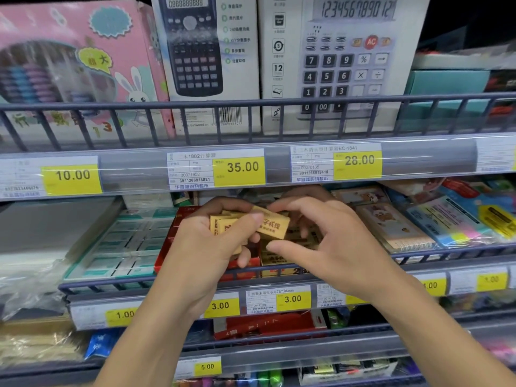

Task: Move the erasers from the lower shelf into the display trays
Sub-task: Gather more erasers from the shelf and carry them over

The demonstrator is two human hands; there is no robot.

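My left hand [208,243] grips a bunch of several yellow erasers [223,226] over a red display tray [167,247] on the middle shelf. One yellow eraser [275,226] with red print sticks out to the right, and my right hand [329,241] pinches its far end between thumb and fingers. More yellow erasers [272,259] lie in the tray under my hands, partly hidden. The tray's right part is hidden behind my right hand.
A teal tray of white erasers [122,247] sits left of the red tray. Notebooks and sticky-note packs [458,224] lie to the right. A wire rail [111,283] fronts the shelf, with yellow price tags below. Calculator boxes [343,60] stand on the upper shelf.
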